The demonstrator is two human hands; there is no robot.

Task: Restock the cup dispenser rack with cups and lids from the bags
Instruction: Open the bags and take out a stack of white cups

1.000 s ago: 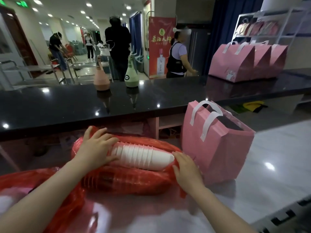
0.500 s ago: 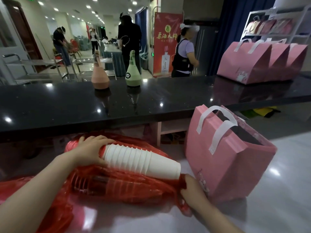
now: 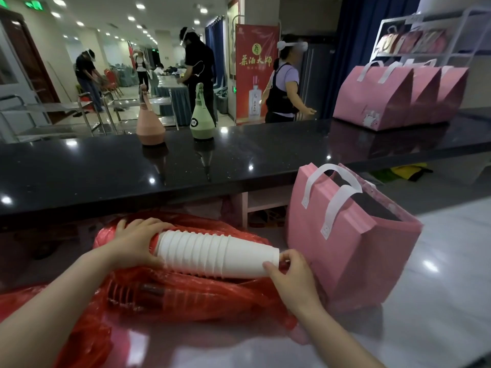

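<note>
Your left hand point(image 3: 132, 245) grips the wide, rimmed end of a stack of white paper cups point(image 3: 212, 254), fingers curled over the top. Your right hand point(image 3: 289, 274) pinches the narrow bottom end of the same stack between thumb and fingertips. The stack lies nearly level, tilted slightly down to the right, above the open red plastic bag point(image 3: 186, 296) on the near pale counter point(image 3: 438, 288). More stacked cups show through the red plastic beneath. A pink paper bag point(image 3: 353, 251) with white handles stands open just right of the stack. On the far black counter point(image 3: 239, 160) stand a pink bottle point(image 3: 149, 123), a green bottle point(image 3: 202, 120) and, far right, a row of pink bags point(image 3: 398, 99).
</note>
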